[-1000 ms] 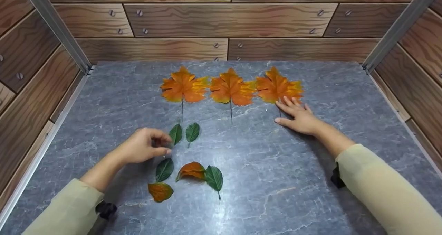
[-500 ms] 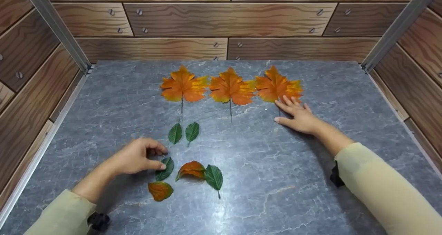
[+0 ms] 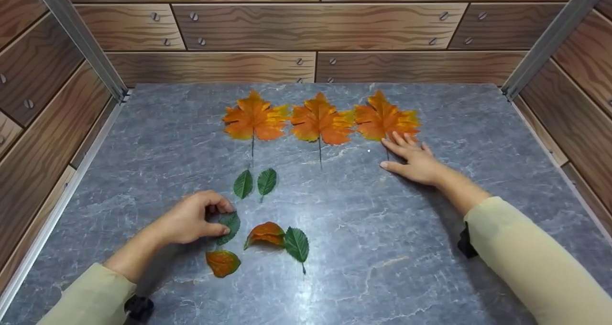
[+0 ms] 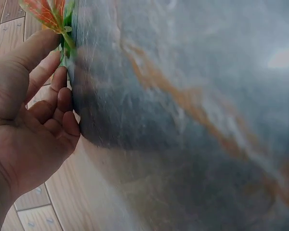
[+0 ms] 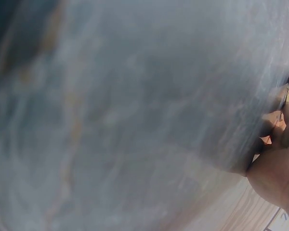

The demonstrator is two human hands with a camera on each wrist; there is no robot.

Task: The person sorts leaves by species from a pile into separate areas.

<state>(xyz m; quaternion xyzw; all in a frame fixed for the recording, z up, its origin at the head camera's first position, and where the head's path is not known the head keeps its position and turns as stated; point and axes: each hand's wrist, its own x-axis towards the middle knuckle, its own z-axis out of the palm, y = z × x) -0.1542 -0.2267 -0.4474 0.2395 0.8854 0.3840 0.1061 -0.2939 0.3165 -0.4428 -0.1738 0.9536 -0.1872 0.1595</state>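
Note:
My left hand [image 3: 189, 218] pinches the edge of a green leaf [image 3: 232, 226] between thumb and fingers, low over the table. Just below that leaf lies a small orange-brown leaf [image 3: 223, 263]. To its right a curled orange leaf [image 3: 266, 232] touches a green leaf with a short stem [image 3: 296, 245]. In the left wrist view, a red-orange leaf [image 4: 44, 13] shows beyond the thumb. Fingers spread, my right hand [image 3: 415, 163] rests on the lower edge of the right-hand orange maple leaf [image 3: 380, 117] and the table beside its stem.
Two more maple leaves, a left one [image 3: 253, 118] and a middle one [image 3: 319, 119], complete a row at the back. Below the left stem lie two green leaves, one [image 3: 243, 184] beside the other [image 3: 267, 181]. Wood-patterned walls [image 3: 315, 28] enclose the grey marbled table [image 3: 363, 277].
My left hand has come down from beside the upper green leaves to the lower green leaf and grips it. That leaf has shifted slightly away from me. The right hand stays put.

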